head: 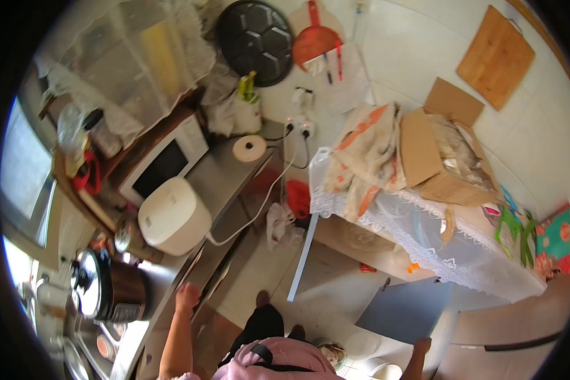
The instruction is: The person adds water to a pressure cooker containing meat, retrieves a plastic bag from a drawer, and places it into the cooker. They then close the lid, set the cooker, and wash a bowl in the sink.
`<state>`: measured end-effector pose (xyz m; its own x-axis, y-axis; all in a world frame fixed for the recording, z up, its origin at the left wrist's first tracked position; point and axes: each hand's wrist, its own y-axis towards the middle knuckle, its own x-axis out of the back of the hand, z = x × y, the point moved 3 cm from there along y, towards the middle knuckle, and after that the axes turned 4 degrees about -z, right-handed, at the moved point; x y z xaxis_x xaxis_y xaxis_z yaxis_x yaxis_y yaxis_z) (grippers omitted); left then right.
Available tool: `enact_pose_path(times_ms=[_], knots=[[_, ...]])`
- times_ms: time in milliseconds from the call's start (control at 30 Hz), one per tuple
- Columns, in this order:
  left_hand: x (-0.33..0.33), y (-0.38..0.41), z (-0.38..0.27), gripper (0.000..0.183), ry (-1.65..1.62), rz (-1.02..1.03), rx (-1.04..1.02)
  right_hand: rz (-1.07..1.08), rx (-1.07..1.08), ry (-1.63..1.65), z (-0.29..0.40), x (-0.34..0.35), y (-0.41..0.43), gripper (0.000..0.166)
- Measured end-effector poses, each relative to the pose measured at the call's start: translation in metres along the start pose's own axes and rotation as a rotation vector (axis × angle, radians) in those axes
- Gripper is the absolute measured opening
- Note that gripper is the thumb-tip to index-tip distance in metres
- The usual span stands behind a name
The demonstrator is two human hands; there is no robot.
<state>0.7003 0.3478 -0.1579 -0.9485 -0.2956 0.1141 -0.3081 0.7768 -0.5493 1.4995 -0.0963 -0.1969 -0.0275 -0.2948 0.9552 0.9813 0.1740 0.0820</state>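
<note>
My left hand (188, 297), its fingers curled, is beside the front edge of the steel counter (228, 178). Whether it touches that edge I cannot tell. At the lower right, my right hand (422, 345) is at the outer corner of an open grey-blue cabinet door (401, 311), with the fingers around its edge. A second door (304, 256) of the same low cabinet also stands open, seen nearly edge-on. Inside the cabinet (332, 230) a clear, bag-like item (363, 235) is partly visible. A lace-edged cover (437, 251) hangs over the cabinet's front.
On the cabinet top are a cloth (368, 156) and an open cardboard box (422, 161). An electric pressure cooker (121, 289), a white rice cooker (175, 216) and a microwave (166, 159) line the counter. A white cord (256, 216) spans the gap. Floor containers (384, 369) stand near my feet.
</note>
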Motion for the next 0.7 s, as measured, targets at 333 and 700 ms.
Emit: enact_pose_path(times_ms=[333,700], knots=[[-0.006,0.033,0.022,0.011,0.175,0.238,0.321,0.763,0.192,0.747,0.382,0.058,-0.146,0.031],[-0.124,0.04,-0.071,0.026,0.391,0.718,-0.069,-0.395,0.577,0.193,0.722,0.176,-0.059,0.038]])
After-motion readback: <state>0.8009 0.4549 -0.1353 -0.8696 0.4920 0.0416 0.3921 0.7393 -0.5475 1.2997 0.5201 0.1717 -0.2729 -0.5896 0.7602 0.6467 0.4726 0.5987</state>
